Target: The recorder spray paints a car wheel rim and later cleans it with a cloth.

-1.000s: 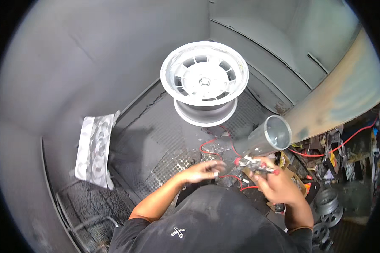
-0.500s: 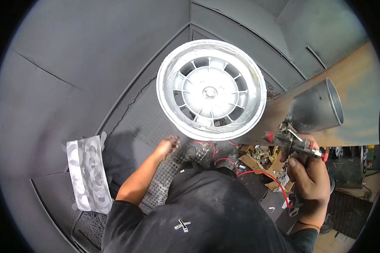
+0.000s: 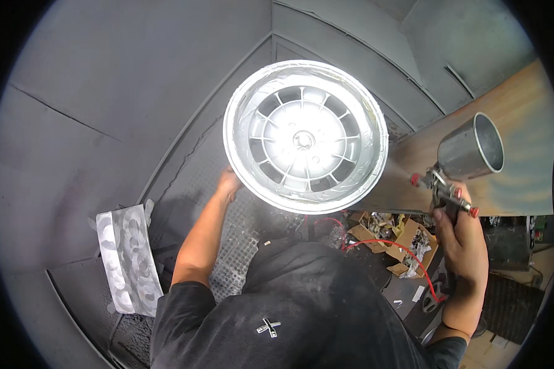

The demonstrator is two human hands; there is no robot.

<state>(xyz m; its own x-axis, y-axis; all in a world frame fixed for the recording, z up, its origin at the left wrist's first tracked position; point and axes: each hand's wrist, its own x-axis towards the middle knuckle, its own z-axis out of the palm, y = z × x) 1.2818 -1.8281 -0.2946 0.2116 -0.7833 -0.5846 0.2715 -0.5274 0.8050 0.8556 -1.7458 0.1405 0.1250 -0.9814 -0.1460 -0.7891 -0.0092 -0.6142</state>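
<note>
A silver-white wheel rim (image 3: 305,200) with slotted openings faces up in front of me, its middle glaring with light. My right hand (image 3: 458,237) grips a spray gun (image 3: 444,189) whose metal cup (image 3: 465,150) sits on top. The gun's red-ringed nozzle points left at the wheel's right side, and a faint mist hangs between them. At the wheel's lower left edge is my left hand (image 3: 229,183); it appears to touch the rim, and its fingers are mostly hidden behind it.
A red hose (image 3: 406,249) runs near the right forearm. Open cardboard boxes (image 3: 406,237) with crumpled scraps lie below the wooden board (image 3: 505,178) on the right. A silver-patterned panel (image 3: 128,261) stands at left, beside grey walls (image 3: 135,92). Textured matting (image 3: 237,246) covers the floor.
My left hand has moved up and left to the wheel's edge. The spray gun has shifted slightly right and its cup has tilted; mist now shows at the nozzle.
</note>
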